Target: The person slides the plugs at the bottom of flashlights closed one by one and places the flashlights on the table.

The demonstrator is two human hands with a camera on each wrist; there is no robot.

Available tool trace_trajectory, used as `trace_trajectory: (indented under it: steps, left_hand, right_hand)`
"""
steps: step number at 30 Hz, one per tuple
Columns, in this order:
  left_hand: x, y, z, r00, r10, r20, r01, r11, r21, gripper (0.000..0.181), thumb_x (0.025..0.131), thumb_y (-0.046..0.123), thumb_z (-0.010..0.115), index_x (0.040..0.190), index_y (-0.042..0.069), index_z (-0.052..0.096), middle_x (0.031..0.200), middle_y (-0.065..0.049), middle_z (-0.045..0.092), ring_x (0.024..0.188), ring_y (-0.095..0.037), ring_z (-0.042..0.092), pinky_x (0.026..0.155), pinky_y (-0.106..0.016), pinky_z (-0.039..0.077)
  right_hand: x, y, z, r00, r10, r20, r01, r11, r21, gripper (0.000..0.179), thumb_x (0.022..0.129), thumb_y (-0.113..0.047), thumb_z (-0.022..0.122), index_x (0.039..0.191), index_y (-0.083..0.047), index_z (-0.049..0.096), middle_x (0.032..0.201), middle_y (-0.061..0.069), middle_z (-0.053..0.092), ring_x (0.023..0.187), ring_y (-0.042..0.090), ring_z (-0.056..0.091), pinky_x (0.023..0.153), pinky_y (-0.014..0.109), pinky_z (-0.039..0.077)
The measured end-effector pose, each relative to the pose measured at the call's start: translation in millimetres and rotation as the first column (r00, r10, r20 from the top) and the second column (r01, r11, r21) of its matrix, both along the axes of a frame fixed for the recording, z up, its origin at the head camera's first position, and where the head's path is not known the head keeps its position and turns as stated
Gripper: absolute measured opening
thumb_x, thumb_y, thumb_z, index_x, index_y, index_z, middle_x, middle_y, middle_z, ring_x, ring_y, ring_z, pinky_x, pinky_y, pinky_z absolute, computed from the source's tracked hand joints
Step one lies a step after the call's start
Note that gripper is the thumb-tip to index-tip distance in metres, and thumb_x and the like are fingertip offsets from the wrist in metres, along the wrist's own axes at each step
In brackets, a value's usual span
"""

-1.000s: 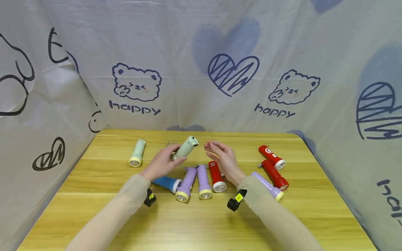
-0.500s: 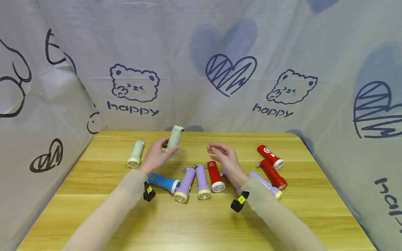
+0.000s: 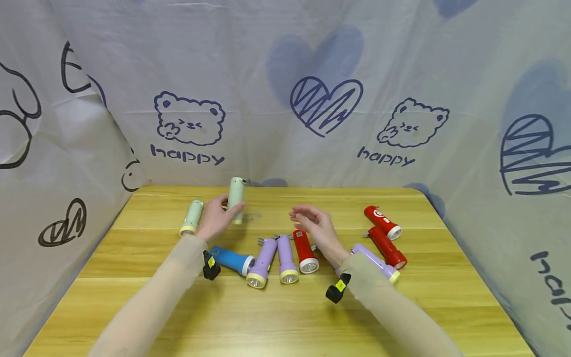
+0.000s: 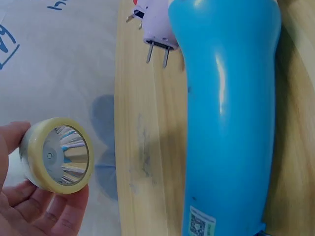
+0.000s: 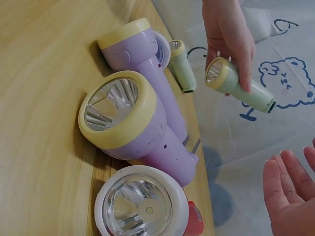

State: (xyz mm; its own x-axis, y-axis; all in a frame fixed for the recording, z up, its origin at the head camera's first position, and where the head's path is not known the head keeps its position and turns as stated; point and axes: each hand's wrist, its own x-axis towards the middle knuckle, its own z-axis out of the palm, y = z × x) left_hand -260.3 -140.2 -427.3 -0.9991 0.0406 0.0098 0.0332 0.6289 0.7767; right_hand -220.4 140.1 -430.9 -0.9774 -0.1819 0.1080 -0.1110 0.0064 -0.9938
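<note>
My left hand (image 3: pixel 216 218) holds a pale green flashlight (image 3: pixel 236 193) around its body, tail end up and lens end down, over the back of the table. In the left wrist view its cream-rimmed lens (image 4: pixel 64 155) faces the camera between thumb and fingers. A second pale green flashlight (image 3: pixel 193 215) lies just left of that hand. Holding nothing, my right hand (image 3: pixel 315 225) hovers with bent, relaxed fingers near a red flashlight (image 3: pixel 305 250) with a white rim. The right wrist view shows its fingers (image 5: pixel 290 177) apart from everything.
A blue flashlight (image 3: pixel 229 260) and two purple flashlights, one left (image 3: pixel 264 260) and one right (image 3: pixel 287 258), lie mid-table. At right are another purple flashlight (image 3: pixel 372 259), a plain red flashlight (image 3: pixel 387 248) and a red flashlight with a white logo (image 3: pixel 381 220). A printed cloth (image 3: pixel 267 124) hangs behind.
My left hand has carried the green flashlight leftward, and it has turned from tilted to nearly upright. The right hand stays in about the same place.
</note>
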Motion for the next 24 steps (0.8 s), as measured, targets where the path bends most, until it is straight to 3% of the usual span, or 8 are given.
trace_trajectory:
  steps: [5, 9, 11, 17, 24]
  left_hand:
    - [-2.0, -5.7, -2.1, 0.998, 0.044, 0.044, -0.042, 0.998, -0.056, 0.062, 0.100, 0.046, 0.058, 0.135, -0.004, 0.054, 0.130, -0.024, 0.063, 0.108, -0.034, 0.063, 0.093, -0.046, 0.055]
    - [-3.1, -10.1, -4.0, 0.993, 0.071, 0.090, -0.063, 0.994, -0.094, 0.060, 0.099, 0.049, 0.058, 0.127, -0.004, 0.059, 0.110, -0.020, 0.067, 0.087, -0.025, 0.061, 0.071, -0.033, 0.054]
    - [-4.6, -12.4, -6.1, 0.991, 0.079, 0.112, -0.065, 0.991, -0.118, 0.056, 0.099, 0.049, 0.058, 0.120, -0.003, 0.063, 0.097, -0.015, 0.066, 0.076, -0.020, 0.057, 0.063, -0.027, 0.048]
    - [-10.3, -19.8, -13.6, 0.982, 0.077, 0.170, -0.045, 0.982, -0.185, 0.047, 0.098, 0.045, 0.060, 0.103, -0.002, 0.066, 0.079, -0.007, 0.058, 0.065, -0.016, 0.051, 0.054, -0.025, 0.042]
    - [-13.0, -25.4, -18.4, 0.967, 0.059, 0.248, 0.002, 0.971, -0.240, 0.042, 0.098, 0.044, 0.060, 0.076, 0.008, 0.053, 0.065, -0.002, 0.049, 0.056, -0.014, 0.045, 0.048, -0.024, 0.038]
  right_hand:
    - [2.0, -3.2, 0.1, 1.000, 0.003, -0.029, -0.002, 0.999, 0.037, 0.034, 0.101, 0.000, 0.054, 0.133, 0.011, 0.056, 0.130, 0.034, 0.062, 0.121, 0.045, 0.062, 0.094, 0.030, 0.060]
    - [2.5, -5.4, -0.9, 1.000, 0.011, -0.017, -0.010, 0.998, 0.054, 0.034, 0.100, 0.000, 0.054, 0.133, 0.009, 0.056, 0.130, 0.033, 0.062, 0.119, 0.043, 0.063, 0.092, 0.029, 0.060]
    - [1.9, -5.9, -2.7, 1.000, 0.016, -0.010, -0.016, 0.998, 0.064, 0.034, 0.100, 0.001, 0.054, 0.133, 0.008, 0.057, 0.130, 0.032, 0.062, 0.119, 0.043, 0.063, 0.095, 0.034, 0.060]
    - [2.9, -6.7, -4.2, 0.999, 0.041, -0.028, -0.038, 0.994, 0.102, 0.036, 0.098, 0.005, 0.052, 0.133, 0.009, 0.056, 0.128, 0.034, 0.062, 0.121, 0.046, 0.062, 0.102, 0.054, 0.054]
    - [4.4, -7.3, -2.8, 0.997, 0.071, -0.034, -0.066, 0.990, 0.126, 0.035, 0.098, 0.003, 0.053, 0.133, 0.008, 0.057, 0.129, 0.034, 0.061, 0.122, 0.046, 0.061, 0.101, 0.047, 0.057]
